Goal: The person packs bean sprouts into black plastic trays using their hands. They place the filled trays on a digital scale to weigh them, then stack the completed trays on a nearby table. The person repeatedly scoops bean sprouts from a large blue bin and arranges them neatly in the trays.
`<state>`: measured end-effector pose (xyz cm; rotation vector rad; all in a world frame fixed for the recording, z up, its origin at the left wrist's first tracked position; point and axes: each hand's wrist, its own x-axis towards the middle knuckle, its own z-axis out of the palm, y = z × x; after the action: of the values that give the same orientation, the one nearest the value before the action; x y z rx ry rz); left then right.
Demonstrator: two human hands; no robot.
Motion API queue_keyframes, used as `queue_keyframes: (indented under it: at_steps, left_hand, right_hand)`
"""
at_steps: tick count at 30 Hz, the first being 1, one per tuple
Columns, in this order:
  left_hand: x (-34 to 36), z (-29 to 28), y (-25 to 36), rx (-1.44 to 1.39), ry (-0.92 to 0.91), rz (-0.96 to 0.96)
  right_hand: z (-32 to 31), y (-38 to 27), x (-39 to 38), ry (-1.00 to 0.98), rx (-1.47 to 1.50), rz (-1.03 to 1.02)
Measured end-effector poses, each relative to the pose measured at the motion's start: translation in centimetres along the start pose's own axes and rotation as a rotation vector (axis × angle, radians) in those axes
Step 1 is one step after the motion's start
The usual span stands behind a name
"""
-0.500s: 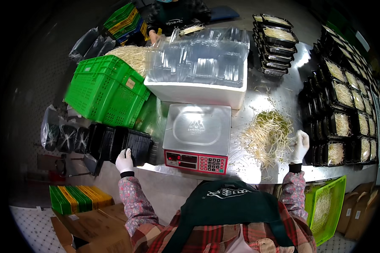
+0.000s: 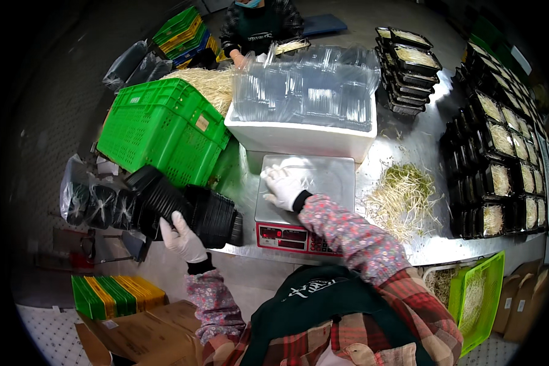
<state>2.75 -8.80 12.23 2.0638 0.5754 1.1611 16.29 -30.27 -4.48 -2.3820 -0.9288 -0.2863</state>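
My left hand (image 2: 184, 240), in a white glove, grips the near edge of a tilted stack of nested black plastic trays (image 2: 158, 196). More nested black trays (image 2: 212, 215) stand just right of it. My right hand (image 2: 282, 186), also gloved, is over the left part of the scale's silver weighing plate (image 2: 332, 174). Its fingers are spread and hold nothing; whether they touch the plate I cannot tell. The scale's red front panel (image 2: 287, 236) is partly hidden by my right forearm. A loose pile of bean sprouts (image 2: 402, 198) lies on the metal table, right of the scale.
A white foam box (image 2: 305, 137) holding clear plastic lids (image 2: 305, 85) stands behind the scale. A green crate (image 2: 158, 125) leans at the left. Sprout-filled trays are stacked at far right (image 2: 494, 177) and back right (image 2: 412, 73). Across the table, a co-worker's hand (image 2: 238, 59) is near more sprouts.
My right hand has moved left from beside the sprout pile to over the scale, its fingers now spread. The left tray stack has tipped up under my left hand. The view has shifted slightly.
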Motion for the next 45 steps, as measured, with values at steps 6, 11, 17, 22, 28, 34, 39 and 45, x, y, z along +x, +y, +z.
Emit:
queue_keyframes:
  at_steps: [6, 11, 17, 22, 28, 34, 39, 45]
  left_hand:
    - [-4.7, 6.6, 3.2, -0.229, -0.504, 0.378]
    - [-9.8, 12.0, 1.9, -0.035, -1.063, 0.687]
    - [-13.3, 15.8, 3.7, 0.156, -1.057, 0.933]
    - [-18.8, 14.1, 12.4, -0.256, -1.371, 0.954]
    - [-35.2, 19.8, 7.6, 0.24, -1.397, 1.326]
    - [-33.7, 28.9, 13.5, 0.351, -1.653, 0.815]
    - [-35.9, 33.9, 8.8, 0.328, -1.535, 0.819]
    - [-34.8, 28.2, 7.9, 0.051, -1.369, 0.655]
  right_hand:
    - [-0.9, -2.9, -3.7, -0.162, -0.148, -0.083]
    - [-9.8, 3.4, -15.0, 0.064, -0.154, 0.138]
    - [-20.5, 8.9, -32.8, 0.502, -0.339, 0.864]
    - [-18.7, 5.3, -39.4, 0.265, -0.316, 1.185]
    - [-17.1, 6.4, -34.0, -0.297, -0.215, 1.02]
    - [-20.5, 16.1, -30.6, -0.33, -0.308, 0.874]
    - [-18.8, 22.1, -30.3, -0.314, -0.208, 0.736]
    - [-23.2, 21.2, -35.5, -0.184, -0.103, 0.793]
